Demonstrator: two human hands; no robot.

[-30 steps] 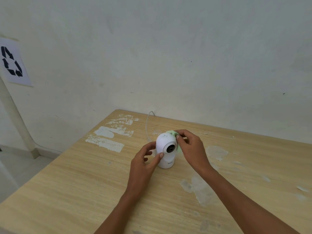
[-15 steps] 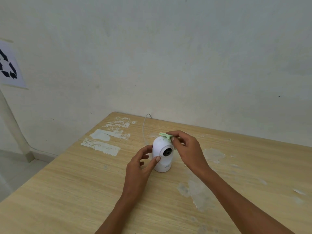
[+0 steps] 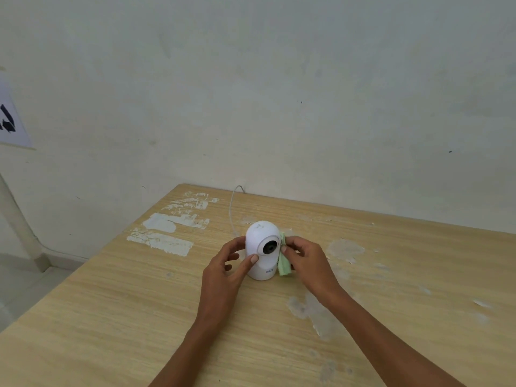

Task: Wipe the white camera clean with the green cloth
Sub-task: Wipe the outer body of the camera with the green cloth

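At the centre of the frame the white camera (image 3: 262,250) stands upright between both hands — left hand (image 3: 226,270) steadying its left side, right hand (image 3: 306,261) pinching the green cloth (image 3: 284,263) against its right side.

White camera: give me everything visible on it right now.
The white camera is a small, smooth, plastic-looking unit with a domed head, a round dark lens facing the viewer, and a short base bearing a faint logo. It stands upright on the wooden table. The left hand steadies its left side; the right hand presses the green cloth against its right side. A thin white cable runs behind it.
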